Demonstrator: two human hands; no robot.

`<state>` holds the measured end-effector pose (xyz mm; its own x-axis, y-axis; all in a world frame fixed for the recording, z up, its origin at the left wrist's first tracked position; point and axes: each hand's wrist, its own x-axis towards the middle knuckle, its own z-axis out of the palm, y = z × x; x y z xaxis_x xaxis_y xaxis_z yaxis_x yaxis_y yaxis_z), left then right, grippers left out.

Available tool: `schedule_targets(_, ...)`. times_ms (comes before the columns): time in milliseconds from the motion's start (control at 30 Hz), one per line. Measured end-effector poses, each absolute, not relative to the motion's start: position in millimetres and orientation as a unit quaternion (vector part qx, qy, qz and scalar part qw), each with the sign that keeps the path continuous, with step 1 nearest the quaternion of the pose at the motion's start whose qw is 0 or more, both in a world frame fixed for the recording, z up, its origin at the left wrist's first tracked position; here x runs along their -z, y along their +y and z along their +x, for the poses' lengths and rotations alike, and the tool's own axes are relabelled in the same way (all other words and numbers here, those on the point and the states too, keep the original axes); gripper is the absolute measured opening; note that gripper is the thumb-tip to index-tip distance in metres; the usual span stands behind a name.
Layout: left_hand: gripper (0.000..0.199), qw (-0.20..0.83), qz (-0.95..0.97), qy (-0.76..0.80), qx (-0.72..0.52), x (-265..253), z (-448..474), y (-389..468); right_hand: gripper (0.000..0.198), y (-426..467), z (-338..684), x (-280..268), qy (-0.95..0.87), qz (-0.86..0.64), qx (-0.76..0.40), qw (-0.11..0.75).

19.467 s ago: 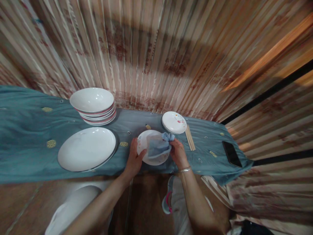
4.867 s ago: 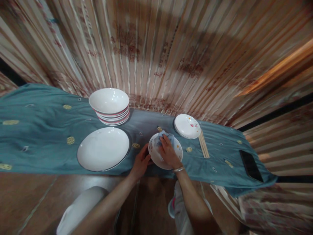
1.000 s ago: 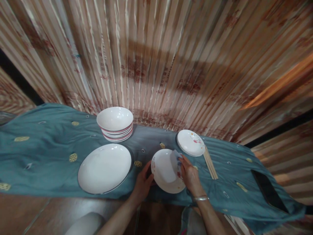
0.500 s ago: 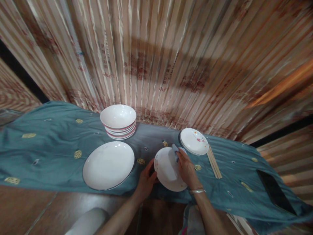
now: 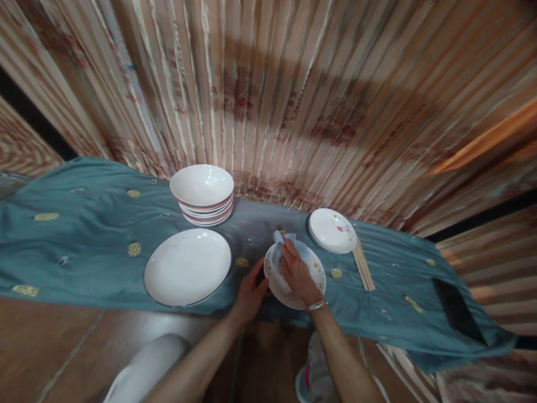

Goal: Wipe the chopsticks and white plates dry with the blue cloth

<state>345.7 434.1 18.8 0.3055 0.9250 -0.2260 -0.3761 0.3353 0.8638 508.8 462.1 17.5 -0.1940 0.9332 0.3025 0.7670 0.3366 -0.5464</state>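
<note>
Prob. for steadiness, L hand (image 5: pixel 249 292) pinches dish (image 5: pixel 316 273) nr bench (image 5: pixel 98 268) front edge; R hand (image 5: pixel 297 274), fingers tog., presses cloth (image 5: pixel 278 238) inside.

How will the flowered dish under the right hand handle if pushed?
The flowered dish is probably rigid and breakable, given its ceramic-looking surface. Its smooth face may slip against the cloth under the right hand. Wide and shallow, it seems unlikely to tip.

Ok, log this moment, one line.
left hand: at edge of floral plate; right hand: on blue cloth over plate; nearby: stacked plates, chopsticks
</note>
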Motion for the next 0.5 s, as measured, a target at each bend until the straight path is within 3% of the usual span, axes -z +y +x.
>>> schedule_targets(500,0.062,0.705,0.344,0.413,-0.463,-21,349,435,0.044,444,489,-28,-0.756,-0.482,-0.295,0.330)
